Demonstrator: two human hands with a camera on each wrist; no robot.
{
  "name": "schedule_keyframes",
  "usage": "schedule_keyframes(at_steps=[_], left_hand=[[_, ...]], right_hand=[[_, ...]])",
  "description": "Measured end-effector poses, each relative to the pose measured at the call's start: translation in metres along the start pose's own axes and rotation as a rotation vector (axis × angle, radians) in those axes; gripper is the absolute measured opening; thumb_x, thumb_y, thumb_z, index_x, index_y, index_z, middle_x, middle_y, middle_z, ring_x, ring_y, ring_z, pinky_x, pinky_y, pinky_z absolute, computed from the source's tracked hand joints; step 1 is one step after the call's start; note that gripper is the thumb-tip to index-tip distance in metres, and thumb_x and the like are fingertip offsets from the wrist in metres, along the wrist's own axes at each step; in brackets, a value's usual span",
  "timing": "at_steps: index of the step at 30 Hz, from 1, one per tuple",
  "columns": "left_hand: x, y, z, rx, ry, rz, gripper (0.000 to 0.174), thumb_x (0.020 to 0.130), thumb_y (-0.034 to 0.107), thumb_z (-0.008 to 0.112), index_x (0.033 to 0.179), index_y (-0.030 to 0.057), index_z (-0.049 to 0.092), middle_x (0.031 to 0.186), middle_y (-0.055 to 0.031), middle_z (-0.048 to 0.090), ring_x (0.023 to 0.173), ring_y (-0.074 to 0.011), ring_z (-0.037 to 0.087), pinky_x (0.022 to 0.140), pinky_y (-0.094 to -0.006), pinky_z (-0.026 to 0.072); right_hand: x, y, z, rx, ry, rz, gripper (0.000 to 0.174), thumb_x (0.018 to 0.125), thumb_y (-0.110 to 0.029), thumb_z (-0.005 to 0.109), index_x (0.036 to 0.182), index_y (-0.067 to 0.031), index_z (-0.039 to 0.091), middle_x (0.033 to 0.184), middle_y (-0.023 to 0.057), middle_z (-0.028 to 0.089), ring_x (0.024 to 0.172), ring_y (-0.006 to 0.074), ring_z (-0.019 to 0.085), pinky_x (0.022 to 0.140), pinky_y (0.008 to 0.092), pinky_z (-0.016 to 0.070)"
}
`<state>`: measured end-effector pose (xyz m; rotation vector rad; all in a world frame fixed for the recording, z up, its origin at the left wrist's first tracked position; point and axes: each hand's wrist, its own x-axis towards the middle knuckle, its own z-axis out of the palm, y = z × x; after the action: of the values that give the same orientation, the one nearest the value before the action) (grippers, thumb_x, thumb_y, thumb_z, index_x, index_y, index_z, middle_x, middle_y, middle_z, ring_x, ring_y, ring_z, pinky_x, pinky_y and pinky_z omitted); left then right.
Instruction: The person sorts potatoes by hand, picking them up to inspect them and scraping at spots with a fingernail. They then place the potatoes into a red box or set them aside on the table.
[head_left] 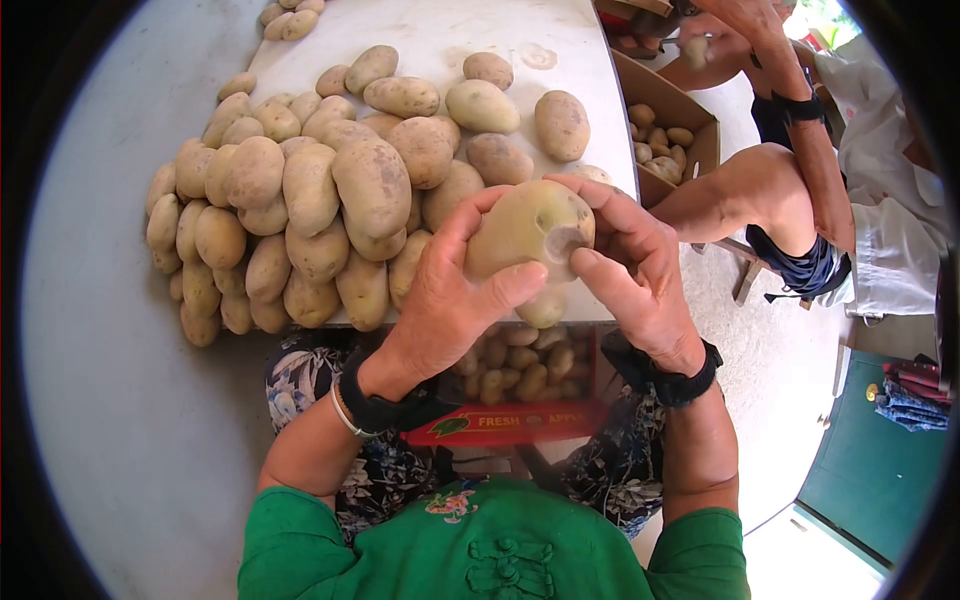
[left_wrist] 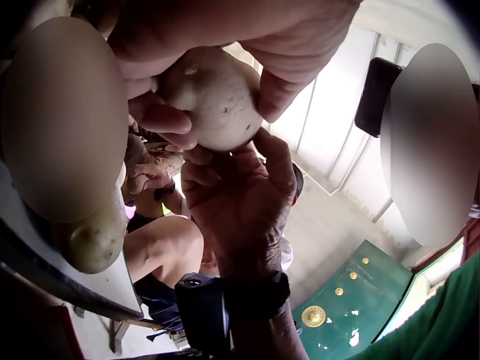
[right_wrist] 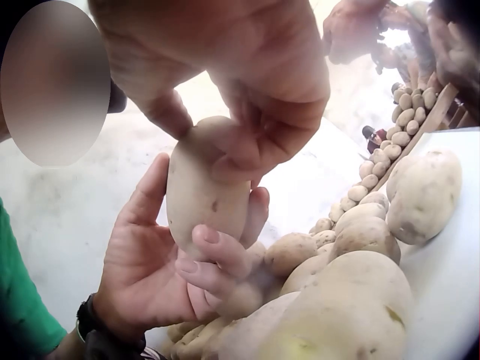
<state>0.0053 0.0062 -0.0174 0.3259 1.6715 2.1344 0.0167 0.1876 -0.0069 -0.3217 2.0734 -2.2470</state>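
Held a large, smooth, pale-yellow oval potato (head_left: 505, 235) up over the near edge of the white surface (head_left: 430, 40), long axis left to right. Curled the bare left hand (head_left: 432, 295) round the left end, thumb across the front; closed the fingers of the bare right hand (head_left: 645, 275) on the right end, parted only by the potato's thickness. Had both hands equally near, the heap of tan potatoes (head_left: 312, 188) to the left.

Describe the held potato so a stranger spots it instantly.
Find the white table heaped with potatoes. Over its near edge, the left hand and right hand hold one potato. Unlike the heaped ones, it is held up, showing a round greyish patch.
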Motion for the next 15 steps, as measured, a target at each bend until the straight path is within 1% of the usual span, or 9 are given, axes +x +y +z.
schedule_keyframes(at_steps=[1, 2, 3, 4, 10, 13, 15], left_hand=[[-0.0006, 0.0028, 0.001, -0.023, 0.018, -0.076, 0.064, 0.083, 0.032, 0.069, 0.131, 0.0025, 0.037, 0.111, -0.0058, 0.056, 0.091, -0.0112, 0.056, 0.072, -0.0245, 0.0484], [-0.0003, 0.001, 0.0013, -0.023, 0.019, -0.076, 0.064, 0.083, 0.032, 0.069, 0.131, 0.0025, 0.037, 0.111, -0.0058, 0.056, 0.091, -0.0112, 0.056, 0.072, -0.0245, 0.0484], [0.0002, -0.0022, 0.0016, -0.025, 0.024, -0.031, 0.063, 0.084, 0.033, 0.068, 0.13, 0.0026, 0.038, 0.107, -0.0052, 0.057, 0.084, -0.01, 0.056, 0.065, -0.0233, 0.0465], [0.0002, -0.0039, 0.0016, -0.026, 0.029, 0.015, 0.062, 0.084, 0.034, 0.067, 0.13, 0.0027, 0.038, 0.104, -0.0046, 0.057, 0.077, -0.0088, 0.055, 0.059, -0.0221, 0.0446], [-0.0003, 0.002, 0.0001, -0.059, 0.014, -0.062, 0.061, 0.083, 0.035, 0.065, 0.128, 0.0031, 0.04, 0.1, -0.0046, 0.057, 0.075, -0.0098, 0.054, 0.059, -0.0224, 0.0431], [-0.0009, 0.0003, -0.0016, -0.053, 0.037, -0.075, 0.06, 0.082, 0.037, 0.062, 0.127, 0.0031, 0.04, 0.099, -0.0049, 0.057, 0.076, -0.0103, 0.054, 0.059, -0.0225, 0.0427], [-0.0003, 0.0009, -0.0025, -0.039, 0.032, -0.077, 0.059, 0.082, 0.037, 0.06, 0.127, 0.0028, 0.041, 0.099, -0.0049, 0.057, 0.075, -0.0104, 0.054, 0.059, -0.0226, 0.0425]], right_hand=[[-0.0004, -0.0008, -0.0003, 0.0, 0.0, 0.001, 0.046, 0.082, -0.005, 0.055, 0.127, 0.0039, 0.048, 0.102, 0.0118, 0.064, 0.088, 0.0133, 0.062, 0.079, 0.0263, 0.0501], [-0.0007, -0.0015, -0.0012, 0.02, -0.018, 0.011, 0.047, 0.083, -0.005, 0.054, 0.128, 0.0046, 0.046, 0.106, 0.0127, 0.063, 0.093, 0.015, 0.062, 0.082, 0.0274, 0.0494], [-0.0008, -0.0016, -0.0013, 0.041, -0.036, 0.021, 0.047, 0.084, -0.005, 0.054, 0.129, 0.0053, 0.045, 0.109, 0.0136, 0.062, 0.098, 0.0167, 0.061, 0.086, 0.0285, 0.0486], [-0.0005, -0.0014, -0.0009, 0.042, -0.037, 0.021, 0.047, 0.084, -0.005, 0.054, 0.129, 0.0053, 0.045, 0.109, 0.0136, 0.062, 0.098, 0.0167, 0.061, 0.086, 0.0285, 0.0486], [-0.0007, 0.0, -0.0011, 0.038, -0.058, 0.021, 0.048, 0.084, -0.006, 0.055, 0.129, 0.0045, 0.045, 0.11, 0.0131, 0.062, 0.096, 0.0158, 0.062, 0.083, 0.0279, 0.0493], [-0.0009, -0.0002, 0.0002, 0.022, -0.059, 0.001, 0.048, 0.085, -0.009, 0.059, 0.129, 0.0045, 0.045, 0.11, 0.0123, 0.062, 0.096, 0.0151, 0.062, 0.083, 0.0272, 0.0494], [-0.0013, 0.001, 0.001, 0.035, -0.048, -0.007, 0.049, 0.086, -0.01, 0.063, 0.13, 0.0043, 0.045, 0.11, 0.0117, 0.062, 0.096, 0.0147, 0.063, 0.081, 0.0267, 0.05]])
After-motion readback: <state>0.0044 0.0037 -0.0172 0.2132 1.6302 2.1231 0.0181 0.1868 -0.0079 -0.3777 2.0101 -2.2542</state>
